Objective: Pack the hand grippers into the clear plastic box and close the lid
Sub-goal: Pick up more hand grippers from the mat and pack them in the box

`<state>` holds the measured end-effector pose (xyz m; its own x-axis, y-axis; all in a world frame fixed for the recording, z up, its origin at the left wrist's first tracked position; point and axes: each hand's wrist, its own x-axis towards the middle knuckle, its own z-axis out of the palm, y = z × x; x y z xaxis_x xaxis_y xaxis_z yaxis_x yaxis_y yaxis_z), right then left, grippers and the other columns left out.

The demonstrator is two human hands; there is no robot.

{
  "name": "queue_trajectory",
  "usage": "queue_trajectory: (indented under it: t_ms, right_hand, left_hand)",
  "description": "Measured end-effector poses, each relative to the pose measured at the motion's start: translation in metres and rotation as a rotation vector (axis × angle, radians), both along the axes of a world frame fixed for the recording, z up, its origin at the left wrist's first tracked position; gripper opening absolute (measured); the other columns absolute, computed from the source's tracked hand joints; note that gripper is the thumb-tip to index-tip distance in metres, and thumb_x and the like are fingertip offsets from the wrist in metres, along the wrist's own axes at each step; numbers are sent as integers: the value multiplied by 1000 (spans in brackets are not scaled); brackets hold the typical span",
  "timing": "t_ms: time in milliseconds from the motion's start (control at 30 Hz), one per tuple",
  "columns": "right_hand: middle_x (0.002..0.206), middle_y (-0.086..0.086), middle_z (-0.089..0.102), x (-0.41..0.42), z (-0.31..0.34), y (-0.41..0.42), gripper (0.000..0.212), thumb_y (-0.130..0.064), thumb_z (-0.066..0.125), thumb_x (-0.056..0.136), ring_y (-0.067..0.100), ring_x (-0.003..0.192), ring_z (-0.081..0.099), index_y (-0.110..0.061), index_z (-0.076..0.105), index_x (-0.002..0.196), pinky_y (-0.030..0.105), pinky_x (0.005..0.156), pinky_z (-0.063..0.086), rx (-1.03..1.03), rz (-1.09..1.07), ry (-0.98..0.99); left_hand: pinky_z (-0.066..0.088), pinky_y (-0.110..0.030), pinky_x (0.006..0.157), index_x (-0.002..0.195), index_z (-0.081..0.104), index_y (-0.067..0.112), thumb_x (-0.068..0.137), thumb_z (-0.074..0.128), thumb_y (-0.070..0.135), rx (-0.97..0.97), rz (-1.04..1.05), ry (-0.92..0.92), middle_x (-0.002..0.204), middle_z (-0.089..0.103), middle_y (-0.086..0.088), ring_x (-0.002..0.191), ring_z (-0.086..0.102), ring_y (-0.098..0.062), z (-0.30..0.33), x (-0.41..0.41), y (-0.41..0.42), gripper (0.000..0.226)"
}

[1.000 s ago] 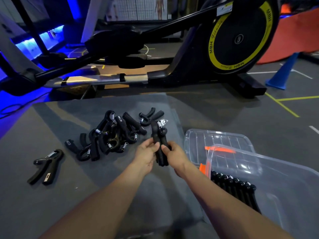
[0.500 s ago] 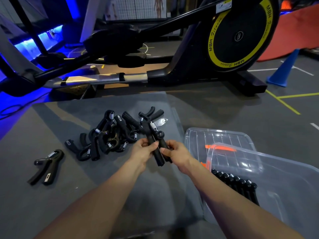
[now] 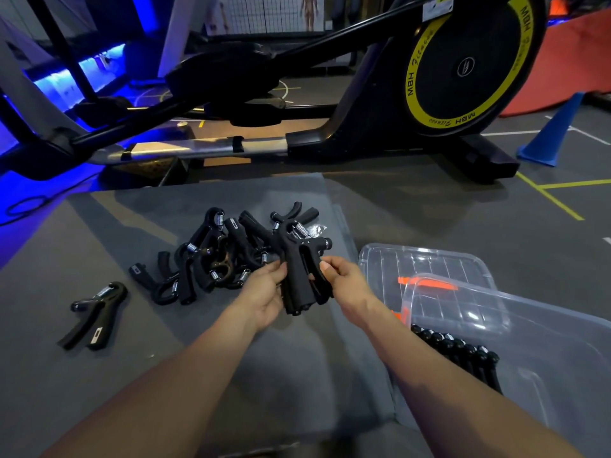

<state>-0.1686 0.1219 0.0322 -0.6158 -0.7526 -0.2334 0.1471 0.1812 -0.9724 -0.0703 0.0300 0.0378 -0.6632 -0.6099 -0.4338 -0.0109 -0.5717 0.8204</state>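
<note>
I am seeing a lone gripper (image 3: 94,310) lying on the table (image 3: 66,375), well out to the left of my fingers. Next, a pile (image 3: 211,256) of black grippers is lying just beyond and left of my left hand (image 3: 264,292). That hand's fingers (image 3: 276,269) are curling round the left side of the held gripper (image 3: 302,272), and my right hand (image 3: 344,279) is pinching its right handle, so both are closing on the one piece, its spring end pointing away from me and its handles down toward my wrists. Right of my right fingers the lid (image 3: 426,266) is lying flat, off the box. The box (image 3: 535,355) is sitting open just right of my right forearm, with a row (image 3: 463,355) of grippers already standing inside along its near-left wall. Beyond everything an elliptical (image 3: 363,104) is standing on the floor, and a blue cone (image 3: 552,133) further right.
</note>
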Motion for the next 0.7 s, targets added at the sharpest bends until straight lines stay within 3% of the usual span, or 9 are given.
queue_trajectory:
  t_ms: [100, 167, 333, 433, 500, 567, 700]
  right_hand:
    - [64, -3, 52, -1, 2, 0, 23, -9, 39, 101, 4, 53, 44, -12, 60, 92, 12, 49, 39, 1, -12, 34]
    - [66, -3, 55, 0, 0, 0, 21, -11, 39, 101, 6, 57, 46, -11, 60, 99, 16, 55, 39, 12, -3, 68]
    - [77, 0, 54, -2, -4, 0, 15, -20, 47, 98, 11, 69, 49, -18, 53, 84, 23, 68, 41, 94, 10, 56]
    - [93, 5, 61, -5, -5, 10, 24, -35, 50, 95, 14, 82, 58, -13, 56, 103, 25, 78, 44, 135, 124, -206]
    - [92, 9, 65, -6, -1, 17, 30, -38, 47, 96, 17, 81, 63, -14, 58, 110, 23, 68, 46, 135, 203, -358]
    - [84, 10, 64, -8, 3, 19, 31, -36, 46, 97, 19, 72, 62, -12, 59, 112, 22, 60, 47, 96, 194, -389]
    - [70, 9, 54, -18, 9, 22, 28, -30, 45, 98, 16, 56, 48, -10, 51, 79, 22, 59, 49, 108, 121, -202]
  left_hand:
    - [52, -32, 65, 88, 62, 10, 100, 35, 26, 83, 36, 52, 69, 73, -2, 75, 66, -16, 3, -4, 2, 33]
    - [54, -30, 65, 90, 64, 9, 96, 40, 38, 58, -2, 76, 72, 75, -2, 77, 69, -16, 4, -5, 3, 39]
    - [52, -19, 46, 84, 64, 10, 91, 54, 21, -40, -46, 38, 59, 72, 3, 52, 68, -7, 3, -2, 5, 16]
    - [51, -20, 43, 83, 62, 10, 93, 50, 21, -52, -91, 24, 51, 68, 3, 45, 64, -6, 4, 2, 5, 19]
    - [52, -21, 42, 81, 61, 8, 95, 47, 20, -32, -123, 15, 49, 66, 1, 42, 63, -8, 6, 3, 8, 23]
    - [54, -21, 48, 84, 62, 8, 95, 47, 21, -34, -138, 0, 58, 70, 1, 52, 67, -7, 7, -1, 8, 22]
    - [52, -32, 74, 92, 61, 9, 94, 50, 22, -125, -141, -134, 88, 66, -7, 82, 62, -17, 13, -15, 10, 18]
